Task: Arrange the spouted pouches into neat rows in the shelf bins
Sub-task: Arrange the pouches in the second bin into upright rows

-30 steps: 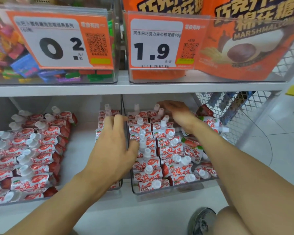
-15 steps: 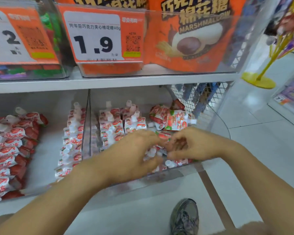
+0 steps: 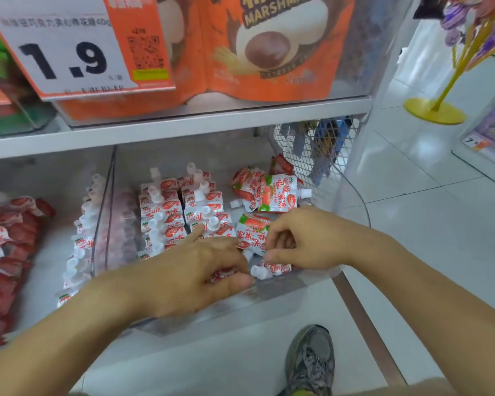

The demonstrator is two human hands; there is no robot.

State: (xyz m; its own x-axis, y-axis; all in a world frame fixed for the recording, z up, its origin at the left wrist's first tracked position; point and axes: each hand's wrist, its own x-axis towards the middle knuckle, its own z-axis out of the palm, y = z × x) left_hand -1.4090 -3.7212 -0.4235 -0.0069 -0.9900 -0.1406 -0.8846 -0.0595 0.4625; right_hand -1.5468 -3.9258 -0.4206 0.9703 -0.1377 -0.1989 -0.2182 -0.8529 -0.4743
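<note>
While both hands work at the front of the clear bin (image 3: 286, 284), the right hand (image 3: 306, 238) pinches a glossy foil pouch (image 3: 253, 234) lying just left of its fingers (image 3: 272, 257), long axis running front to back. The left hand (image 3: 192, 270), fingers curled, grips another pouch (image 3: 222, 274) beside a white cap (image 3: 259, 272), while loose pouches (image 3: 272, 192) lie crosswise behind the right hand.

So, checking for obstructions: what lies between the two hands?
In the head view, a spouted pouch lies between the left hand and right hand.
</note>
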